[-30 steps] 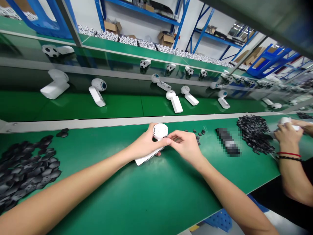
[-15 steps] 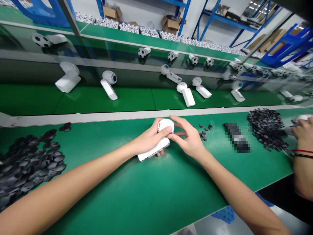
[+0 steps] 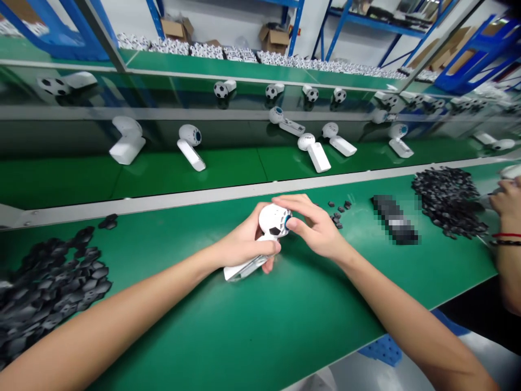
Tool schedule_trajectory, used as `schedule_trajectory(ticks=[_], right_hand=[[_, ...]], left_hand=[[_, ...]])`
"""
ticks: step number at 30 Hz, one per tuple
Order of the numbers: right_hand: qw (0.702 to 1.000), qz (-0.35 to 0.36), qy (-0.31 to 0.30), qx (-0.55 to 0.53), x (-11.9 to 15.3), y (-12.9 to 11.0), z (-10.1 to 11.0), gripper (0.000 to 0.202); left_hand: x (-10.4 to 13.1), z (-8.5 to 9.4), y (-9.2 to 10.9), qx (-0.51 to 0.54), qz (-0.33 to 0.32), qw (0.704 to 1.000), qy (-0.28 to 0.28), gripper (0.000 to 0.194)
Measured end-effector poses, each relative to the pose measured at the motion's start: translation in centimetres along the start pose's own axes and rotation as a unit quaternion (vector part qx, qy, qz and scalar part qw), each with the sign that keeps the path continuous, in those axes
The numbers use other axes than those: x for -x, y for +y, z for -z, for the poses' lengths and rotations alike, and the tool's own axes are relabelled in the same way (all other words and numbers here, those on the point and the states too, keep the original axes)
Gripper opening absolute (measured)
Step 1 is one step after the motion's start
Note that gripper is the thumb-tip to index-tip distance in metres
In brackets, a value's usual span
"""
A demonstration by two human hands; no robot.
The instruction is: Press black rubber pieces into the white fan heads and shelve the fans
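My left hand (image 3: pixel 244 243) is wrapped round a white device with a soccer-ball head (image 3: pixel 268 218). Its flat rectangular handle points down to the left, and my left thumb lies across the neck below the ball. One black patch shows on the white ball, and a blue ring marks its right end. My right hand (image 3: pixel 321 231) grips the ball from the right, thumb at the blue ring and fingers curved over the top. Whether a small part sits under those fingertips is hidden. Small black pieces (image 3: pixel 337 217) lie beyond my right hand on the green table (image 3: pixel 260 336).
Black pieces form a heap (image 3: pixel 61 277) at left and another heap (image 3: pixel 448 201) at right. A pixelated dark object (image 3: pixel 394 220) lies between. Behind a metal rail (image 3: pixel 228 193), several white devices (image 3: pixel 319 156) rest on a green belt. A co-worker's hand (image 3: pixel 507 203) is at far right.
The device has turned in my hands, so the ball's black patch and blue ring now show. My left thumb has shifted from the ball to the neck. My right thumb has moved onto the ring.
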State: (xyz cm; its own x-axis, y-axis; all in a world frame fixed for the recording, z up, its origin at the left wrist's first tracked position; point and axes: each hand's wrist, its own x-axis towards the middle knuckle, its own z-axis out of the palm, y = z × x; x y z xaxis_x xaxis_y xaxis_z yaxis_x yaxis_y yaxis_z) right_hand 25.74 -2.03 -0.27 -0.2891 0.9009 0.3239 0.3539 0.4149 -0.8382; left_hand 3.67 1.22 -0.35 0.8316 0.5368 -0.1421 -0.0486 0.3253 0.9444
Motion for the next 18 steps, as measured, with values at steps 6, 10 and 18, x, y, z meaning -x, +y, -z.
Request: schedule_trajectory(ticks=[6, 10, 18], right_hand=[[0.983, -0.086, -0.052, -0.156, 0.4, -0.6, 0.2, 0.059], [0.971, -0.109, -0.027, -0.211, 0.6, -0.9, -0.1, 0.058], [0.947, -0.153, 0.037, -0.279, 0.8, -0.6, -0.9, 0.06]], left_hand=[[0.1, -0.8, -0.1, 0.001, 0.002, 1.0, 0.027, 0.052], [0.3, -1.5, 0.0, -0.058, -0.002, 0.996, 0.06, 0.053], [0.8, -1.6, 0.6, -0.12, 0.008, 0.986, 0.116, 0.061]])
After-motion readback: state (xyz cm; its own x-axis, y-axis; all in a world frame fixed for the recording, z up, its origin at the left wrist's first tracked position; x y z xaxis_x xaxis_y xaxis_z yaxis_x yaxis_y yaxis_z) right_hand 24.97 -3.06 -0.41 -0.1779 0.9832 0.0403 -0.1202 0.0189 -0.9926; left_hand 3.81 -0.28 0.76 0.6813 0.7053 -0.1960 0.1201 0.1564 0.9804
